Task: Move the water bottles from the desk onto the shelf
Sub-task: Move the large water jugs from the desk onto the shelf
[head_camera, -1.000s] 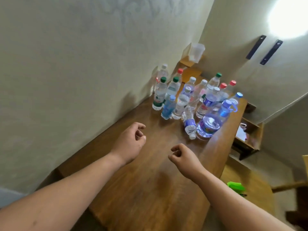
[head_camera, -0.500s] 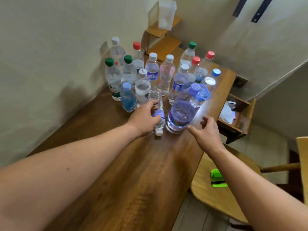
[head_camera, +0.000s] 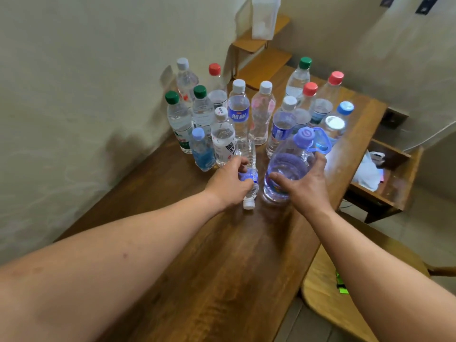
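Several plastic water bottles with green, red, white and blue caps stand in a cluster (head_camera: 238, 112) at the far end of the wooden desk (head_camera: 222, 267). A small bottle (head_camera: 249, 174) lies on its side in front of them, white cap toward me, and my left hand (head_camera: 228, 183) grips it around the middle. My right hand (head_camera: 304, 183) wraps around the big purple-tinted jug (head_camera: 288, 166) with a purple cap and carry handle. A small two-tier wooden shelf (head_camera: 264, 62) stands in the far corner behind the bottles.
A translucent plastic container (head_camera: 265, 16) sits on the shelf's top tier. To the right, a lower wooden unit (head_camera: 385, 183) holds a white plastic bag. A wooden chair seat (head_camera: 333, 292) with a green item stands below the desk's right edge. The wall runs along the left.
My right hand has reached forward and closed around the big jug. My left hand has settled more firmly on the lying bottle. The view has moved closer to the bottles.
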`<control>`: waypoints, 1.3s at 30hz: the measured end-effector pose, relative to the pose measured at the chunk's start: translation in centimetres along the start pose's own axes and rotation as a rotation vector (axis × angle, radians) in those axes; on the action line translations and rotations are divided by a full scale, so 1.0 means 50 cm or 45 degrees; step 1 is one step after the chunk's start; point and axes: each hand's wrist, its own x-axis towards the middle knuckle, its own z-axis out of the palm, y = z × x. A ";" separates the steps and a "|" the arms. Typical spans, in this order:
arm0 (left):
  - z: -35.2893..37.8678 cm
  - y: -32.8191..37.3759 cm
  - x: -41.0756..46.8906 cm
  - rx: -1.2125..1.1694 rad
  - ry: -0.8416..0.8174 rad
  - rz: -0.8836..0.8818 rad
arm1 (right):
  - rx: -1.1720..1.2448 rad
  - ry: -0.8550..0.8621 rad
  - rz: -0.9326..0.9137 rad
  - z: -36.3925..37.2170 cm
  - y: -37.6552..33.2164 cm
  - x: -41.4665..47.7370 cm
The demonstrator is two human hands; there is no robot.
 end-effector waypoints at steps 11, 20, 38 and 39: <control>-0.097 -0.014 -0.145 -0.134 -0.026 0.175 | -0.032 0.070 -0.186 -0.047 -0.052 -0.137; -0.281 -0.127 -0.434 -0.152 0.022 0.407 | 0.028 -0.206 -0.396 0.081 -0.323 -0.457; -0.751 -0.588 -1.172 -0.174 0.700 0.057 | 0.010 -1.282 -0.857 0.607 -0.717 -1.069; -0.760 -0.601 -1.196 -0.175 0.765 0.020 | 0.019 -1.346 -0.877 0.626 -0.731 -1.085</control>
